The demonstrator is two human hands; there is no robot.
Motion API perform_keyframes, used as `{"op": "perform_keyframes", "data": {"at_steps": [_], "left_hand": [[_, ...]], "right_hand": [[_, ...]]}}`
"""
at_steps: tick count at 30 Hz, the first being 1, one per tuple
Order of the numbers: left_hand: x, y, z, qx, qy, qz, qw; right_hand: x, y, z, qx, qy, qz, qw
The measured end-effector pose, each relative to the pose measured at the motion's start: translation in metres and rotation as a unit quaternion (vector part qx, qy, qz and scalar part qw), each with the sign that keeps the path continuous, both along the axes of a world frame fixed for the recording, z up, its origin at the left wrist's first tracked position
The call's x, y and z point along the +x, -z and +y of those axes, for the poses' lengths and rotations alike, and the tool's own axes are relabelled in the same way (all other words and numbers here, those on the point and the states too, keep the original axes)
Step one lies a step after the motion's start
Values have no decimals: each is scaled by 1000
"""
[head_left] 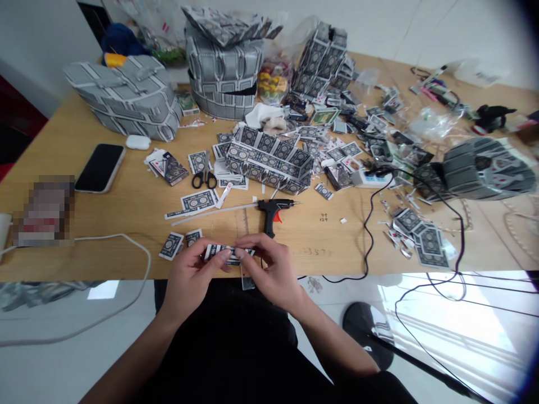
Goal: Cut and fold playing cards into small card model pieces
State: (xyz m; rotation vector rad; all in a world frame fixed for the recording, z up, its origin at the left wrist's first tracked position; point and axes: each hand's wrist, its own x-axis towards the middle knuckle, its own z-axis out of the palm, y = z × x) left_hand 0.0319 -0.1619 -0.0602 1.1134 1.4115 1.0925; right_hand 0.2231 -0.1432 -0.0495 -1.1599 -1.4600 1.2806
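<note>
The main risk sits just beyond the fingers: the black hot-glue gun with an orange trigger [273, 212] lies on the pale wooden worktop [126, 207], its nozzle pointing right and its black cord [370, 224] trailing off the front edge. A snag on that cord could, I judge, drag the gun toward the hands (a burn, if it is hot, which cannot be told). The small strip of folded black-and-white patterned playing cards [227, 253] could also slip or spring apart, since only fingertips pinch it.

That strip is held at the near edge of the worktop, between the 2 hands. The left hand [191, 275] is closed on its left end, the right hand [273, 269] on its right end. Black-handled scissors [204, 178] lie farther back.
</note>
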Motion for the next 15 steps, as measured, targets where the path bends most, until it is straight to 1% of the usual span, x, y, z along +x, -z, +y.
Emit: {"op": "perform_keyframes", "data": {"at_steps": [4, 7, 12, 15], "left_hand": [[1, -3, -2, 11, 4, 38, 999], [2, -3, -3, 0, 11, 31, 999], [6, -2, -3, -6, 9, -13, 1000], [6, -2, -2, 1, 6, -15, 1000]], "right_hand": [[-1, 2, 3, -53, -5, 18, 998], [0, 4, 5, -91, -6, 54, 994], [-1, 6, 4, -102, -1, 64, 993], [-2, 5, 4, -110, -2, 61, 992]]}}
